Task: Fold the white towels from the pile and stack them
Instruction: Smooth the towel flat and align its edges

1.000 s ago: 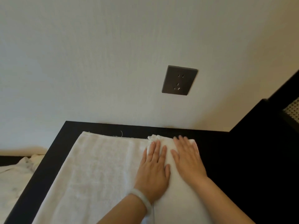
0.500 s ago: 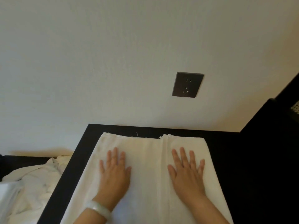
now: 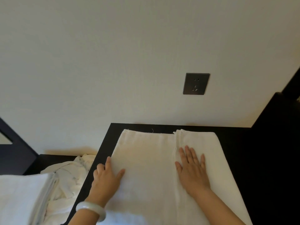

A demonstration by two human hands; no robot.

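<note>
Nearest, a pale bangle (image 3: 90,210) sat on the left wrist, and at the lower left a stack of folded white towels (image 3: 21,197) lay beside the black table (image 3: 103,150). The left hand (image 3: 107,177) was at the left edge of the white towel (image 3: 146,159) spread on that table, thumb on top of the cloth, forefinger along the edge and the other fingers bent over it; whether they gripped the edge could not be told. The right hand (image 3: 193,172) lay flat, fingers straight and spread, pressing the folded-over right part just beside its hem. Farther left, the crumpled pile of towels (image 3: 68,176) rested below table level. Behind rose a plain wall (image 3: 113,62) with a dark socket (image 3: 196,83).
</note>
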